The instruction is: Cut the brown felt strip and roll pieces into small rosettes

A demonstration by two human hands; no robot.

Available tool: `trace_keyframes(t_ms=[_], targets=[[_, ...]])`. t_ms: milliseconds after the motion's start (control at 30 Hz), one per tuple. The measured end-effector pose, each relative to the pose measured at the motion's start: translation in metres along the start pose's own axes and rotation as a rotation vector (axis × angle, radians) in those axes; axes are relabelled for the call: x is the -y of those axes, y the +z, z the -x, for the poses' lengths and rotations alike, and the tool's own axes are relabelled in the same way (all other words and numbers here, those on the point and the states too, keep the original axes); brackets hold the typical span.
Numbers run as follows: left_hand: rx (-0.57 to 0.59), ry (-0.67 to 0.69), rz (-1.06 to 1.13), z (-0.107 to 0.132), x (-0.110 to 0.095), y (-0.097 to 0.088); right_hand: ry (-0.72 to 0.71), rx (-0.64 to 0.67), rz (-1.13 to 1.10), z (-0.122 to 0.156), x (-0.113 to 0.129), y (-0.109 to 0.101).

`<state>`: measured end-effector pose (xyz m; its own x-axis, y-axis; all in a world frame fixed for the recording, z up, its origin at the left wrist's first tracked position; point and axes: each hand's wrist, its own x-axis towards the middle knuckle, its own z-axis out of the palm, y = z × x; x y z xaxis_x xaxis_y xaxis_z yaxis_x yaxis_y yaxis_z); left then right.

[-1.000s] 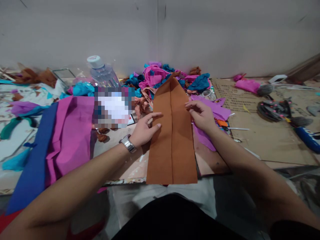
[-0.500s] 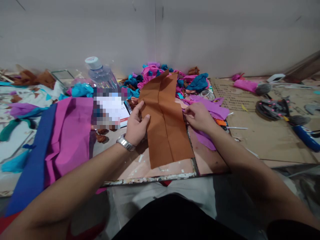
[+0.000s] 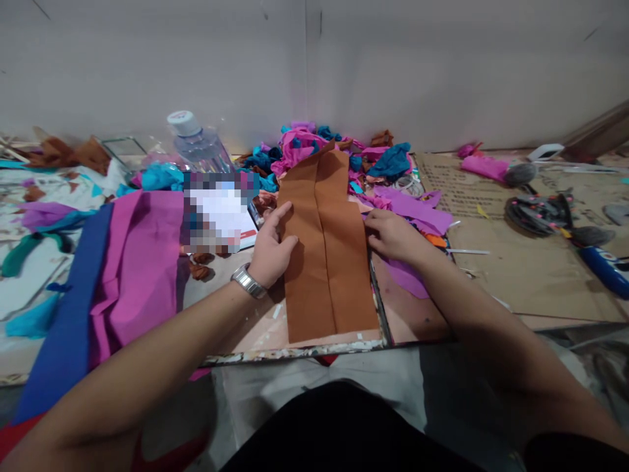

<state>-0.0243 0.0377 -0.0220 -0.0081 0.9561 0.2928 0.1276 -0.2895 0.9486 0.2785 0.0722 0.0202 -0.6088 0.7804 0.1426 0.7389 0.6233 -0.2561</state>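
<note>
A long brown paper sheet (image 3: 327, 275), with a crease or seam running down its middle, lies on the worktable in front of me. My left hand (image 3: 272, 249) rests at its left edge, index finger stretched out and thumb apart on the paper; the other fingers are mostly hidden. At the right edge, my right hand (image 3: 390, 235) has its fingers curled together against the paper, their tips partly hidden. The sheet's far end reaches crumpled pink and blue paper scraps (image 3: 297, 154). Purple paper (image 3: 413, 213) lies under and beside my right hand.
Left are a pink sheet (image 3: 147, 262) and a blue sheet (image 3: 69, 308), hanging over the table edge. Behind my left hand lie a phone (image 3: 226, 216) and a clear bottle (image 3: 201, 147). Cardboard (image 3: 496, 262) on the right bears a dark pin dish (image 3: 538, 213) and a blue tool (image 3: 602, 269).
The brown sheet has turned slightly, its near end moving left and toward me, and it lies flatter. Both hands have shifted slightly and stay at its edges.
</note>
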Motion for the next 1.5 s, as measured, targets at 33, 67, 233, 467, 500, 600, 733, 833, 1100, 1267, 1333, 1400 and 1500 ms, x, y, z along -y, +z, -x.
trace_keyframes(t_ms=[33,67,233,467,500,600,733,833,1100,1267,1333,1400,1500], targets=[[0.007,-0.006,0.002,0.0,-0.002,0.001,0.009,-0.02,0.027,0.001,-0.002,-0.003],[0.017,-0.014,0.005,0.001,-0.004,0.001,0.024,-0.047,0.061,0.002,-0.004,-0.008],[0.075,-0.091,0.03,0.003,-0.009,0.005,0.207,-0.298,0.121,0.012,-0.019,-0.029],[0.175,-0.139,0.035,0.006,-0.012,0.007,0.536,-0.461,-0.496,0.006,-0.038,-0.023],[0.2,-0.143,0.045,0.006,-0.012,0.007,0.54,-0.444,-0.664,0.004,-0.037,-0.021],[0.285,-0.165,0.085,0.006,-0.012,0.007,0.515,-0.374,-1.062,-0.001,-0.029,-0.018],[0.302,-0.177,0.061,0.006,-0.011,0.005,0.516,-0.347,-1.306,-0.005,-0.014,-0.014],[0.251,-0.139,0.024,0.004,-0.01,0.004,0.502,-0.343,-1.347,-0.007,-0.008,-0.009],[0.095,-0.147,0.127,-0.001,0.001,0.005,0.524,-0.284,-1.324,-0.007,-0.005,0.003],[0.15,-0.19,0.191,0.0,-0.003,0.007,0.525,-0.252,-1.314,-0.006,-0.002,0.003],[0.169,-0.187,0.18,0.001,-0.003,0.007,0.524,-0.246,-1.32,-0.005,0.0,0.001],[0.18,-0.18,0.152,0.001,-0.003,0.007,0.525,-0.236,-1.336,-0.005,0.002,-0.001],[0.185,-0.153,0.125,0.0,0.0,0.007,0.519,-0.226,-1.373,-0.005,0.003,-0.005]])
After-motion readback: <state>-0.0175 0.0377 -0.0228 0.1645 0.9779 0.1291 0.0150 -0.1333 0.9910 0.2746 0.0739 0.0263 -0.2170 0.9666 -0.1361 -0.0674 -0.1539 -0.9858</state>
